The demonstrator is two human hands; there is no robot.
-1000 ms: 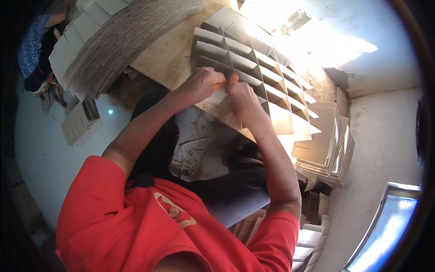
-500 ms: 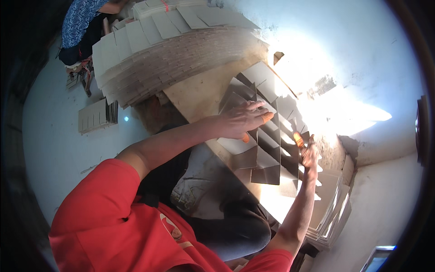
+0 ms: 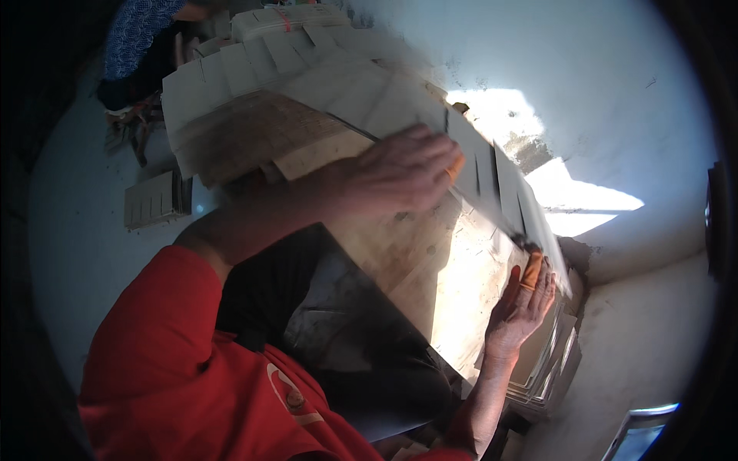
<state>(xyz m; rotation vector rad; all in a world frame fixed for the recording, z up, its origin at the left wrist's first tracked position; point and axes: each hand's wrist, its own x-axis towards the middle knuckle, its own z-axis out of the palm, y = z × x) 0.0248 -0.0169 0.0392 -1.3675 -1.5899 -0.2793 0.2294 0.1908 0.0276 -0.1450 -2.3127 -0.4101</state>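
Observation:
A folded, slotted cardboard divider [image 3: 473,157] stretches slantwise over the table, its strips closed up nearly flat and blurred. My left hand [image 3: 411,169] is at its near edge, an orange cover on one finger; motion smears the fingers, so their grip is unclear. At the divider's right end, my right hand [image 3: 525,307] has its fingers closed at the lower corner, an orange cover on one finger. Beneath lies the wooden table top [image 3: 415,261], with sunlight across its right part.
A large pile of slotted cardboard pieces [image 3: 231,73] covers the table's far left. Flat cardboard sheets [image 3: 542,357] stack beside the right wall. A smaller cardboard bundle [image 3: 150,200] sits on the floor at left. Another person [image 3: 138,42] is at the far left, behind the pile.
The divider was spread into open cells on the table; now it is folded nearly flat and shifted away toward the wall. My right hand has moved slightly lower; my left is blurred.

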